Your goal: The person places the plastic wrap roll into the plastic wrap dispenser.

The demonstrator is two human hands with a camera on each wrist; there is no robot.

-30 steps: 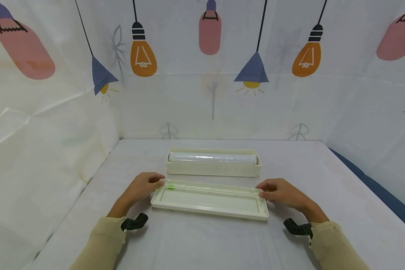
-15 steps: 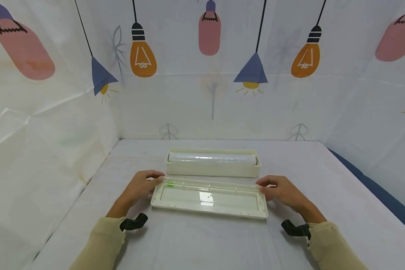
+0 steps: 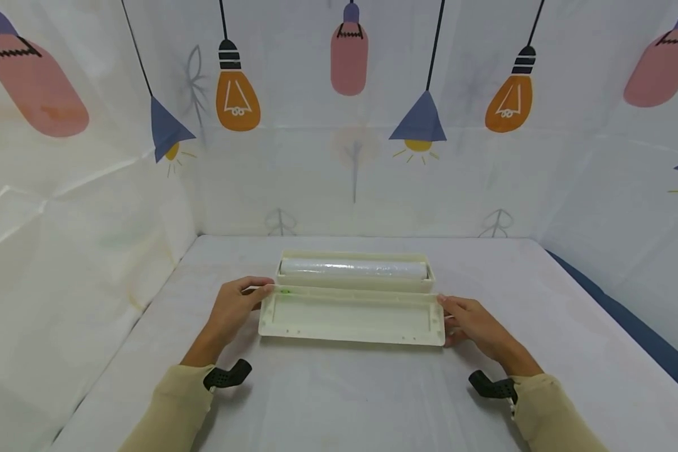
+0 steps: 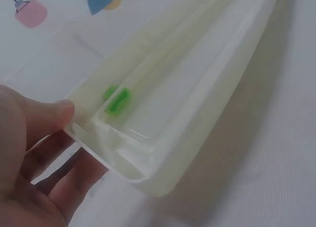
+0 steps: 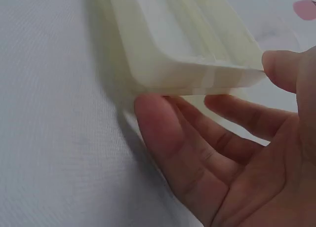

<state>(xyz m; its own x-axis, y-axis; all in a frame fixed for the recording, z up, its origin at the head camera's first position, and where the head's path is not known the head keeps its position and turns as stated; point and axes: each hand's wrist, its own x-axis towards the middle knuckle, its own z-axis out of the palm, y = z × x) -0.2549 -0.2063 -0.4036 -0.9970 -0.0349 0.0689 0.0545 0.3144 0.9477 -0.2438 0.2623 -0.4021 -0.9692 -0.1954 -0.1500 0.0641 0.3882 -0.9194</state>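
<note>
A cream plastic lid [image 3: 350,317] with a shallow hollow underside is held up off the table between both hands. At its left end, my left hand [image 3: 234,314] pinches the corner, thumb on top and fingers below. A small green slider [image 4: 117,101] sits on the lid's rail near that thumb in the left wrist view. My right hand [image 3: 477,323] grips the right end, its thumb at the edge and fingertips under the lid [image 5: 197,79] in the right wrist view. Just behind stands the cream box [image 3: 356,285] with a shiny roll of plastic wrap [image 3: 353,269] inside; the lid partly hides its front.
A white cloth covers the table [image 3: 350,402]. Pale curtains [image 3: 305,163] printed with lamps and bulbs enclose the back and both sides. A black wrist-camera mount [image 3: 228,375] juts from the left sleeve, and a similar mount [image 3: 491,385] from the right.
Both hands have raised the lid and moved it toward the box, tipping it so its underside faces me more. The right fingers have shifted beneath the lid's end. The box has stayed put.
</note>
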